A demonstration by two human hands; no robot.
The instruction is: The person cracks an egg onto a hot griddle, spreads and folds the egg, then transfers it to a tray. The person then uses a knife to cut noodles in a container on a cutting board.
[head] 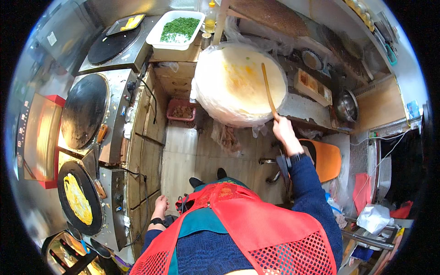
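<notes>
My right hand (284,132) is closed around a slender wooden stick (267,86). The stick lies across the pale, oil-stained top of a large round surface (237,80) wrapped in clear plastic. My left hand (162,203) hangs low by my side near the cabinet fronts, its fingers curled; whether anything is in it cannot be told. On the nearest round griddle (98,209), at the left, lies a folded egg crepe (78,199). The middle griddle (84,110) is bare, with a wooden-handled spatula (102,133) at its edge.
A white tub of chopped greens (154,39) and an oil bottle (210,17) stand at the back. The far griddle (111,46) bears a small tray (111,31). A pink basket (169,110) sits low by the cabinets. An orange stool seat (328,161) and a metal bowl (347,105) are at right.
</notes>
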